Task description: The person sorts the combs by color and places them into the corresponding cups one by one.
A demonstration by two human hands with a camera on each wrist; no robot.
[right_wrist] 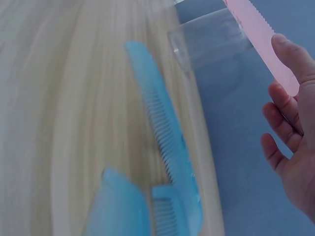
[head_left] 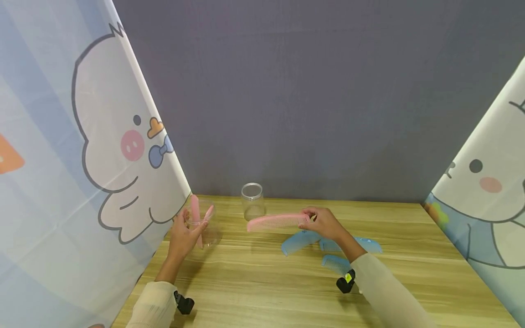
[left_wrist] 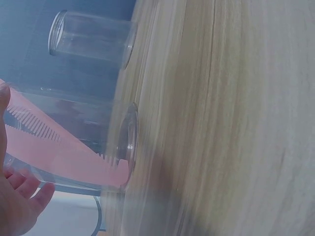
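My left hand [head_left: 182, 234] grips a clear plastic jar [head_left: 212, 233] near its rim at the left of the table, fingers on one side and thumb on the other. Two pink combs [left_wrist: 64, 160] stand slanted inside that jar. Toward the middle, my right hand [head_left: 326, 224] pinches one end of another pink comb [head_left: 275, 221] between thumb and fingers. This comb is held roughly level above the table, teeth downward in the head view, its far end pointing left. Several blue combs [head_left: 301, 241] lie below and beside the right hand, partly hidden by the forearm.
A second clear jar [head_left: 253, 202] stands upright at the back of the wood-grain table [head_left: 254, 291], between the hands. Behind it rises a grey backdrop [head_left: 295, 114]. Cartoon-printed cloths [head_left: 110, 136] hang along both sides, the left one close to my left hand.
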